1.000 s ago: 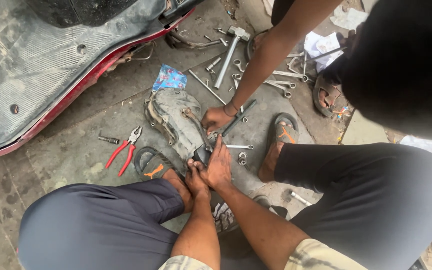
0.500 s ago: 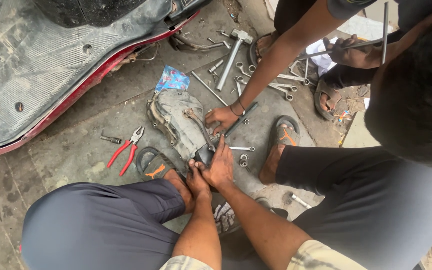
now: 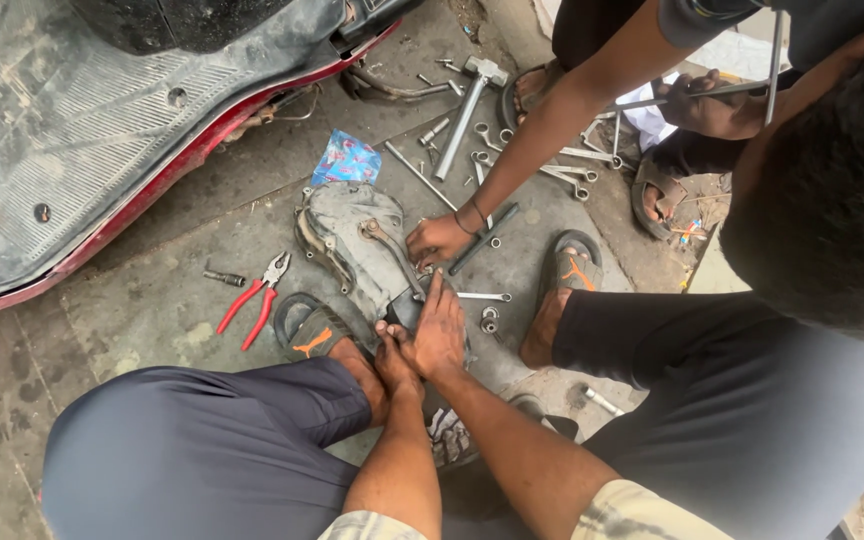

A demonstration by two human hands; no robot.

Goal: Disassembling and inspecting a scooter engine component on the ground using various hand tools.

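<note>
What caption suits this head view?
Both hands, left hand and right hand, press a grey engine cover beside red pliers.

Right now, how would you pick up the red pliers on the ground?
Grip the pliers by the two red handles, coming straight down from above. They lie flat on the concrete, handles spread towards the lower left, metal jaws pointing up-right. The handles are the long, covered part with bare ground around them; a small bolt lies apart on the left.

Red pliers (image 3: 255,300) lay on the gray floor (image 3: 152,300). A hammer (image 3: 470,102) and some wrenches (image 3: 572,165) lay near a blue wrapper (image 3: 346,160). A red scooter (image 3: 102,120) stood beside them.
</note>
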